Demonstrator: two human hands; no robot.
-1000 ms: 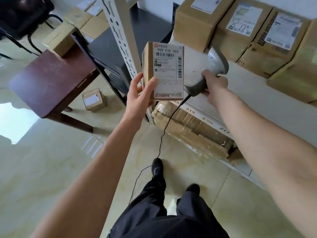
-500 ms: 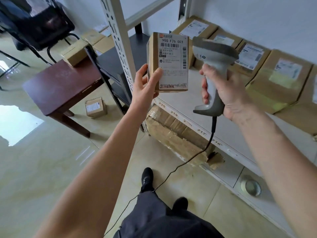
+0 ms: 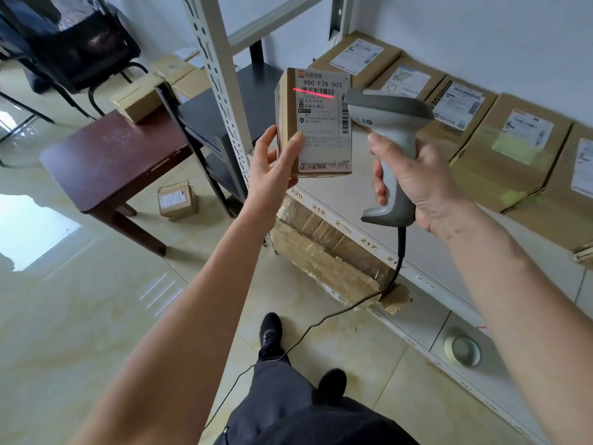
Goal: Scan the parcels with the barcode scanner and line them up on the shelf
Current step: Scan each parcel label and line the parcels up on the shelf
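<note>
Cardboard parcel [image 3: 313, 123], held upright by the left hand [image 3: 269, 175] above the shelf's [image 3: 349, 200] front left corner, catches the red beam of the scanner [image 3: 390, 149] gripped in the right hand [image 3: 420, 184]. Several parcels already line the shelf's back edge; others wait on the desk [image 3: 106, 155] and floor.

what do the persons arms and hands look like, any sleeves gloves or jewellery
Both forearms are bare as far as the frame shows, with no sleeve in view. The left hand and the right hand wear no gloves, and no ring, watch or bracelet shows on the fingers or wrists that can be seen. Lower in the view the person wears dark trousers and black shoes.
</note>
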